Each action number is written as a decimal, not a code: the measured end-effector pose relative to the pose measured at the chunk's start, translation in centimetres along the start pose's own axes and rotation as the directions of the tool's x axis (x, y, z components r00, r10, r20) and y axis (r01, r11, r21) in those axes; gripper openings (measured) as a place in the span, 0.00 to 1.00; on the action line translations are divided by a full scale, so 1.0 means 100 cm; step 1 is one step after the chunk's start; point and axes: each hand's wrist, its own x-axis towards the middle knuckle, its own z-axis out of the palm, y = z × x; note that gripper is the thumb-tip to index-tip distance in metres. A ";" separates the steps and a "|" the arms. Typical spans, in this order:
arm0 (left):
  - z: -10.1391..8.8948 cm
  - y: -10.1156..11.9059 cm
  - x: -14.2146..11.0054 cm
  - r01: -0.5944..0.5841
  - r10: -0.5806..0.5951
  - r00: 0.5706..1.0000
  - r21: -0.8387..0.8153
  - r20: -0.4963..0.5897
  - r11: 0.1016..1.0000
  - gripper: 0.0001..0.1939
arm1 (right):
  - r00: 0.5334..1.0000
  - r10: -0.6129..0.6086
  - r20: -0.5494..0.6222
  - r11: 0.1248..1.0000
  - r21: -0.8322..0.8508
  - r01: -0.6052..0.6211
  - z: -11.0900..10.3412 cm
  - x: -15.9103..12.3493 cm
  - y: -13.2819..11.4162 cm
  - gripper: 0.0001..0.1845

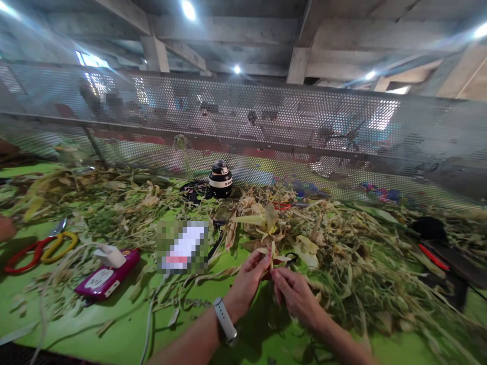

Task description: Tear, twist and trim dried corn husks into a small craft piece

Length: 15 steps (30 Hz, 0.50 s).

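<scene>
I see left hand (251, 274) pinched tight on pale leaf strip (273, 249); right hand (294, 290) likewise closed, fingertips gripping strip's lower part. Strip held upright, above green desk (201, 329), beside dry leaf heap (342, 253). I note scissors (39, 248) at left, phone-like screen (186, 247) nearer.

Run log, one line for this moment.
left hand: pinching pale leaf strip | right hand: close beside it, grip unclear | green table: dried plant scraps, red-yellow scissors, purple power strip

Ceiling lights (188, 10) glare w/ streaks, far side dim & hazy, edges stretched
</scene>
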 end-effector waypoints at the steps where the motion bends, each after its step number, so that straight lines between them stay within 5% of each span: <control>1: 0.001 0.000 -0.001 0.021 -0.021 1.000 -0.021 0.017 1.000 0.11 | 1.000 0.006 -0.008 1.000 0.017 -0.006 0.001 0.000 0.001 0.25; 8: 0.001 -0.004 -0.003 0.020 -0.019 1.000 -0.103 0.010 0.994 0.10 | 0.999 0.030 0.025 0.998 0.061 -0.032 0.006 0.001 0.005 0.22; 15: 0.006 -0.002 -0.004 0.089 -0.093 0.996 -0.193 -0.012 0.977 0.14 | 0.983 -0.172 0.063 0.953 -0.244 0.183 0.002 -0.003 -0.001 0.16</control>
